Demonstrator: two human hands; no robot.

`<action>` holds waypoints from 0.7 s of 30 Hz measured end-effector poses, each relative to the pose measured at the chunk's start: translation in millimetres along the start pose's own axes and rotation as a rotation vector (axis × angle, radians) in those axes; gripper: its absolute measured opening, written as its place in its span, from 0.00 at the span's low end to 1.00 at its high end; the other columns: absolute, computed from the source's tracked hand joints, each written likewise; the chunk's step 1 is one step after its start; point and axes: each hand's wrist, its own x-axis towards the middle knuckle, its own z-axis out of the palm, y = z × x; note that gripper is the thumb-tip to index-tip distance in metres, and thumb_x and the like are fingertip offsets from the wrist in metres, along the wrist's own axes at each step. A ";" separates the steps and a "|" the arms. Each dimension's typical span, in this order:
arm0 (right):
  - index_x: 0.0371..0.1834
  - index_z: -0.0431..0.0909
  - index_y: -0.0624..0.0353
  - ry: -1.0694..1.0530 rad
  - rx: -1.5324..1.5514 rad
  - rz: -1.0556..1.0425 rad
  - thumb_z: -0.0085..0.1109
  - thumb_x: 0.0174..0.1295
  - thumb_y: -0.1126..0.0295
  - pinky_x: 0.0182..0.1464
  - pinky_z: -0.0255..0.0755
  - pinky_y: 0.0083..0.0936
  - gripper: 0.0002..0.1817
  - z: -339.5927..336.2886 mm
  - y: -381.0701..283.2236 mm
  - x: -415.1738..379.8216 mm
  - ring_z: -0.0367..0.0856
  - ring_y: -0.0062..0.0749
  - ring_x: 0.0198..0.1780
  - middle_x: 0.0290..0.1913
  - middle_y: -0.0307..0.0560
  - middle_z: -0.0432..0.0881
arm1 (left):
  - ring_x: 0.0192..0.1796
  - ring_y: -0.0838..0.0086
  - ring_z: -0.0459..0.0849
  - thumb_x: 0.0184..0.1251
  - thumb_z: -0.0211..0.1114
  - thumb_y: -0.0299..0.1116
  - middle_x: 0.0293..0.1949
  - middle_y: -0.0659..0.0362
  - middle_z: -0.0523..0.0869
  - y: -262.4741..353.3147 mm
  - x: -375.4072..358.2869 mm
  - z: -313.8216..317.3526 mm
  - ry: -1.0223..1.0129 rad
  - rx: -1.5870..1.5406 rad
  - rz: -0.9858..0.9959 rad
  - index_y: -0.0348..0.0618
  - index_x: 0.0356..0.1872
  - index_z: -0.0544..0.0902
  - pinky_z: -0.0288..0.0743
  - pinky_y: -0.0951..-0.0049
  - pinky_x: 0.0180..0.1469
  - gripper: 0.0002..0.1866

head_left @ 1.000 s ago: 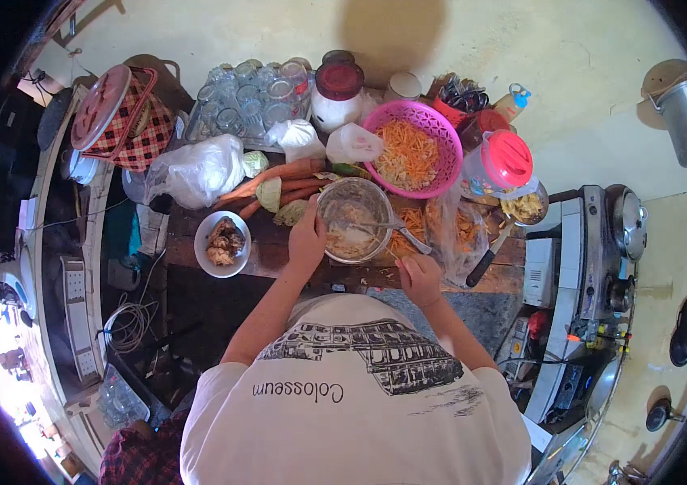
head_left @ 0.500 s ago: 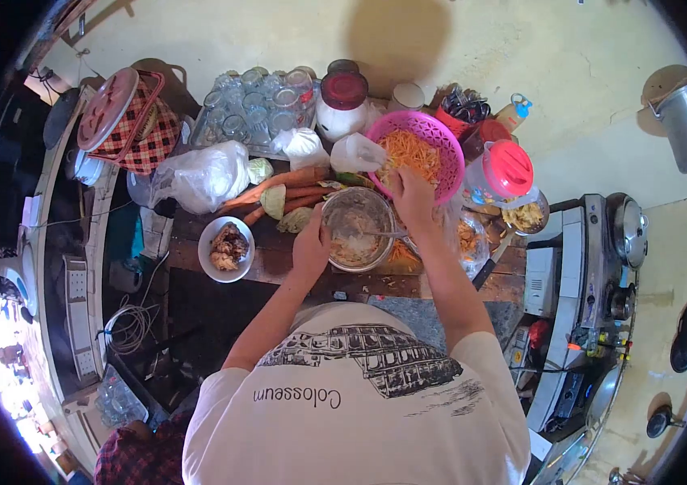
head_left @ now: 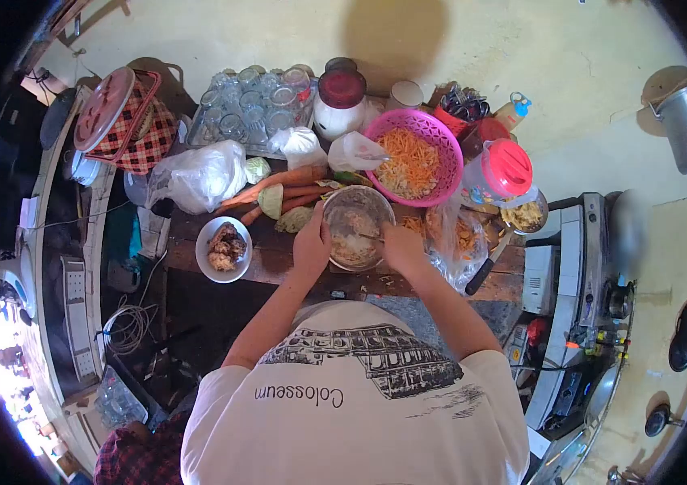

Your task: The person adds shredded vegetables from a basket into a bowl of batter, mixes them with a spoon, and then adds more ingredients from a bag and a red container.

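Note:
A metal mixing bowl (head_left: 390,212) with a pale, wet mixture inside is in the middle of the head view, near the table's front edge. My left hand (head_left: 311,244) grips its left rim, thumb along the edge. At the right rim, my right hand (head_left: 402,247) is closed around the handle of a metal spoon (head_left: 369,237), whose far end sits in the mixture. Behind the bowl stands a pink colander (head_left: 455,166) heaped with shredded carrot (head_left: 408,162). A white bowl (head_left: 202,257) with dark and light brown food is left of my left hand.
Whole carrots (head_left: 279,187) and cut cabbage (head_left: 271,200) lie behind the mixing bowl. A black-handled knife (head_left: 481,276) and a plastic bag (head_left: 448,246) are on the right. Farther back are a tray of glasses (head_left: 254,105), a pink-lidded container (head_left: 507,168) and a white plastic bag (head_left: 202,174).
My right hand has come from the shredded carrot in the colander down to the mixing bowl and taken hold of the spoon handle. My left hand stays on the rim.

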 end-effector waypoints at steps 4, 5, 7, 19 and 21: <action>0.42 0.77 0.59 0.027 0.042 -0.098 0.52 0.59 0.63 0.38 0.74 0.47 0.13 17.9 -5.0 7.5 0.83 0.54 0.35 0.29 0.58 0.82 | 0.29 0.50 0.81 0.65 0.56 0.27 0.26 0.43 0.81 2.0 0.5 -0.5 -0.006 0.000 0.010 0.40 0.63 0.70 0.73 0.56 0.31 0.24; 0.42 0.77 0.59 0.072 0.056 -0.104 0.51 0.60 0.64 0.38 0.74 0.47 0.13 14.4 -5.9 5.9 0.82 0.54 0.35 0.29 0.59 0.82 | 0.29 0.50 0.81 0.65 0.56 0.27 0.26 0.43 0.81 0.5 0.5 -0.4 0.005 -0.002 0.018 0.40 0.63 0.70 0.73 0.56 0.31 0.24; 0.42 0.77 0.58 0.157 0.070 -0.092 0.49 0.60 0.65 0.38 0.74 0.48 0.13 1.9 -9.6 4.7 0.82 0.54 0.34 0.29 0.59 0.82 | 0.28 0.49 0.81 0.65 0.56 0.27 0.26 0.43 0.81 -1.7 -0.6 0.2 0.028 -0.015 0.040 0.40 0.63 0.70 0.73 0.56 0.31 0.24; 0.42 0.80 0.56 0.078 0.099 -0.134 0.48 0.59 0.67 0.36 0.75 0.48 0.12 0.7 -3.3 -26.8 0.82 0.54 0.31 0.27 0.57 0.82 | 0.29 0.49 0.81 0.64 0.56 0.26 0.26 0.42 0.80 -5.3 -2.2 0.6 0.035 -0.013 0.056 0.40 0.64 0.69 0.73 0.56 0.31 0.25; 0.42 0.80 0.54 -0.004 0.064 -0.173 0.49 0.59 0.67 0.37 0.75 0.47 0.12 3.3 -10.3 -42.9 0.82 0.53 0.31 0.27 0.57 0.82 | 0.29 0.49 0.81 0.64 0.56 0.26 0.26 0.42 0.80 -4.6 -1.2 0.2 0.028 -0.012 0.041 0.40 0.64 0.69 0.73 0.56 0.32 0.25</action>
